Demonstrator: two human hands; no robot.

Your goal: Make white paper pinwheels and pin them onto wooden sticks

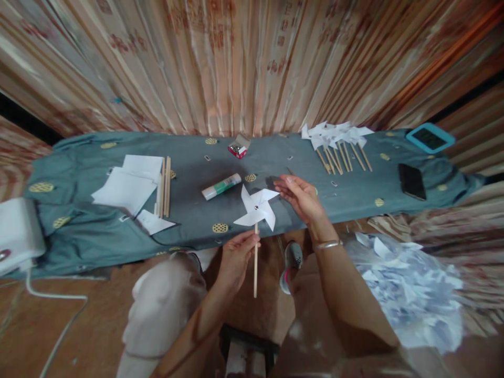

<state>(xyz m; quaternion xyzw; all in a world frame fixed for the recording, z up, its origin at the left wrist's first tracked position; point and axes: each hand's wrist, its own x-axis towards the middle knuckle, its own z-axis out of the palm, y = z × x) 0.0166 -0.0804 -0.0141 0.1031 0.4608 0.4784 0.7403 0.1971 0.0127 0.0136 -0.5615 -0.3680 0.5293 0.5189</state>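
Note:
A white paper pinwheel [258,209] on a wooden stick is upright at the table's front edge, a metal pin at its centre. My left hand [238,257] pinches the stick just below the blades. Beside the right-hand blade is my right hand [301,197], fingers stretched out and holding nothing; whether a fingertip touches the blade I cannot tell. A glue stick [221,187] lies behind and left of the pinwheel. Farther back sits a small open red box [238,147] with shiny metal bits inside.
White paper sheets [128,189] and loose wooden sticks [167,186] lie at left, near a white device [19,236] with a cable. Several pinwheels [336,136] lie back right, before a phone [411,181] and a blue-framed device [430,138]. A bag of white paper pieces [409,294] stands below.

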